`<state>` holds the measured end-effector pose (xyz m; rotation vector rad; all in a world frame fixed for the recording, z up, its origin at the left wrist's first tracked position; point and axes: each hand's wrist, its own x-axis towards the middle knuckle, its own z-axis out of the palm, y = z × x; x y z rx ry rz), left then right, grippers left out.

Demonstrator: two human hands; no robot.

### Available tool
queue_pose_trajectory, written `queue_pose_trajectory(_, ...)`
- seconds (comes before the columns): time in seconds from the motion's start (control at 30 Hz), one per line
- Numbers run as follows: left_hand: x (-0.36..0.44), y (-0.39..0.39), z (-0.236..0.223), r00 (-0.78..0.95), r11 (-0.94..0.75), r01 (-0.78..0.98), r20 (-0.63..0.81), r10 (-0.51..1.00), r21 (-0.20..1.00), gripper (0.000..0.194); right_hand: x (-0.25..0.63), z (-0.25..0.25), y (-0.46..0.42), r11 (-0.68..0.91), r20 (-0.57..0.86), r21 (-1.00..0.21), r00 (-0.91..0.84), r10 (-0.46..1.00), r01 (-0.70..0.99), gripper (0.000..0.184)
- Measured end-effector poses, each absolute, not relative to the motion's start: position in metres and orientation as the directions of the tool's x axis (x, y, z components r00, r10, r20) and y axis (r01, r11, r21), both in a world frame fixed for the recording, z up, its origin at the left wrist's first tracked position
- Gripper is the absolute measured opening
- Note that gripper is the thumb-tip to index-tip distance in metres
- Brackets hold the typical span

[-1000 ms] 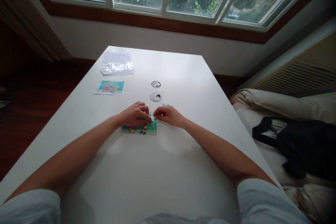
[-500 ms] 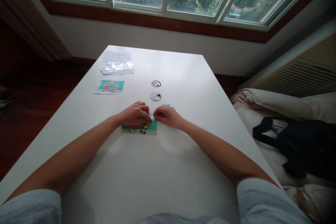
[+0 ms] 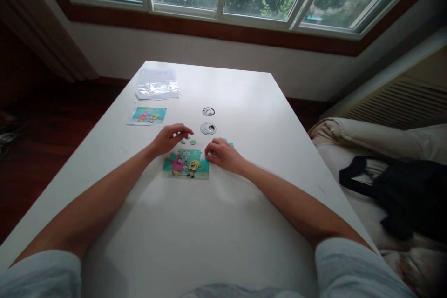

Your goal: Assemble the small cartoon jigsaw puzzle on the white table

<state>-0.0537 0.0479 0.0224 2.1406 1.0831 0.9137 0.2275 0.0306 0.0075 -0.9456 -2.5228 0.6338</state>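
A small cartoon jigsaw puzzle (image 3: 186,164) lies on the white table (image 3: 195,223), mostly joined, with a teal background and pink and yellow figures. My left hand (image 3: 169,138) hovers just beyond its far left corner, fingers spread, reaching toward two loose teal pieces (image 3: 187,141). My right hand (image 3: 223,154) rests at the puzzle's right edge, fingertips pressing on its top right corner. More loose teal pieces (image 3: 229,142) peek out behind my right hand. Neither hand visibly holds anything.
A printed reference picture (image 3: 147,115) lies at the left, with a clear plastic bag (image 3: 157,84) on a paper sheet beyond it. Two round cable grommets (image 3: 208,128) sit mid-table. A bed with a black bag (image 3: 405,193) is at the right. Windows run along the far wall.
My left hand has lifted off the puzzle and moved back and left toward the loose pieces, uncovering the picture. My right hand stayed at the puzzle's right edge.
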Motion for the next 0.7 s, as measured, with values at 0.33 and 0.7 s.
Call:
queue_pose_trajectory(0.33,-0.081,0.061,0.034,0.509,-0.517,0.630,0.195,0.838,0.580,0.027,0.243,0.005,0.053,0.595,0.312,-0.597,-0.528,0.790,0.537,0.011)
queue_pose_trajectory(0.7,-0.020,0.006,0.053,0.807,-0.803,0.566,0.073,0.586,0.187,0.020,0.276,0.007,0.089,0.490,0.247,-0.587,-0.434,0.866,0.644,0.011)
